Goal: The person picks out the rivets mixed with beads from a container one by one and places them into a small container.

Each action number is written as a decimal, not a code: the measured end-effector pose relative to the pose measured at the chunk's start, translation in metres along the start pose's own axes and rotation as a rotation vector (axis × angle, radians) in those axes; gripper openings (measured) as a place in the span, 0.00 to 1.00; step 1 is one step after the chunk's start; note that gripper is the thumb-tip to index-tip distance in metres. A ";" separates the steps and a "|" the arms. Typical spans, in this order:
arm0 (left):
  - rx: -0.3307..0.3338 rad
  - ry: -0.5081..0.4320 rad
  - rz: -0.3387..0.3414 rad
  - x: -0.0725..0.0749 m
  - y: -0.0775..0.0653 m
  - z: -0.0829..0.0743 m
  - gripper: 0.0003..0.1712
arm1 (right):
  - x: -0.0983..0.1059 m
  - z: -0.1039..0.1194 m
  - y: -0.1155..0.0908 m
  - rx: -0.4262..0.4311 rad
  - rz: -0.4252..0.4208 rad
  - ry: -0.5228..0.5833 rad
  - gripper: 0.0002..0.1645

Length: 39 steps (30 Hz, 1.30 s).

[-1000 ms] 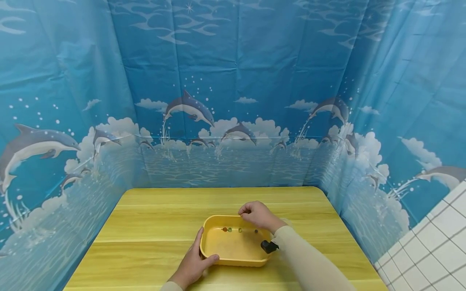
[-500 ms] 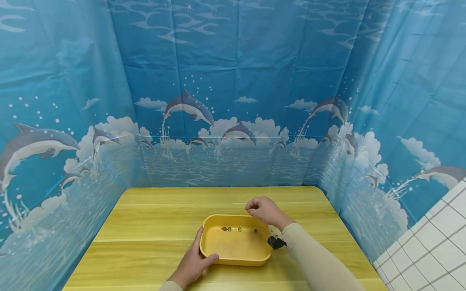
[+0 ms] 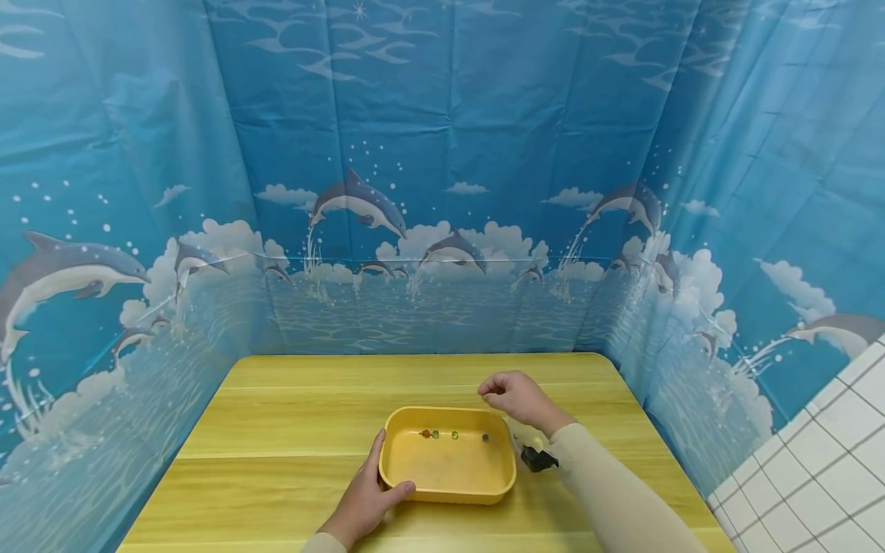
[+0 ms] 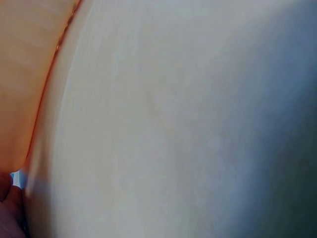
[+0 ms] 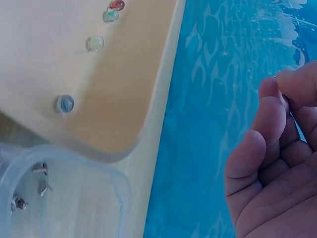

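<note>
My left hand (image 3: 364,495) grips the left end of a yellow tray (image 3: 449,494), thumb over the near rim. In the tray lie an orange-red bead (image 3: 425,435), a green bead (image 5: 111,15), a yellow-green bead (image 3: 455,435) and a greyish-blue bead (image 5: 65,104). Beyond the tray's far right corner hovers my right hand (image 3: 518,397), thumb and index finger pinched together. A tiny orange-red speck shows at those fingertips in the right wrist view; the rest of what they pinch is hidden. The left wrist view mostly shows pale tabletop, with the tray's side at upper left.
A clear plastic box (image 5: 122,198) stands against the tray's right side, with several small metal pieces (image 5: 44,187) inside. Under my right wrist is a black camera (image 3: 539,459). A dolphin-print curtain (image 3: 442,153) surrounds the wooden table (image 3: 311,399); white tiles (image 3: 823,453) are at right.
My right hand has moved right and away from me, off the tray's far rim, fingers still pinched. More of the clear box now shows. The left hand, tray and beads stay put.
</note>
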<state>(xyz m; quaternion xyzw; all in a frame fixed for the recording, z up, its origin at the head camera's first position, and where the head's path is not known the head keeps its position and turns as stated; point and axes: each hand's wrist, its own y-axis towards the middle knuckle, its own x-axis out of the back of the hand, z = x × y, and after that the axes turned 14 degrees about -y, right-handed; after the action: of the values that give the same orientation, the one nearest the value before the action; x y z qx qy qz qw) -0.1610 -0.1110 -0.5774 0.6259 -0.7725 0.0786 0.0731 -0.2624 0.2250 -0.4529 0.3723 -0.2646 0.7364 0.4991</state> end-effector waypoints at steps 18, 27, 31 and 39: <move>-0.013 -0.015 0.000 -0.001 -0.001 -0.001 0.67 | 0.014 -0.019 -0.014 -0.057 -0.041 0.021 0.08; -0.011 -0.003 0.005 -0.001 0.000 0.001 0.67 | 0.018 -0.027 -0.018 -0.073 -0.049 0.003 0.08; -0.011 0.000 0.004 -0.001 0.000 0.001 0.67 | 0.021 -0.032 -0.022 -0.075 -0.047 -0.008 0.08; -0.001 -0.012 0.004 -0.001 0.000 0.002 0.67 | 0.023 -0.039 -0.029 -0.080 -0.045 -0.009 0.08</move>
<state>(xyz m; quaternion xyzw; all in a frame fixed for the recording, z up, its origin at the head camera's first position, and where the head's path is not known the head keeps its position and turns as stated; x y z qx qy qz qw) -0.1609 -0.1102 -0.5793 0.6249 -0.7741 0.0747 0.0686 -0.2520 0.2776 -0.4566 0.3613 -0.2877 0.7120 0.5290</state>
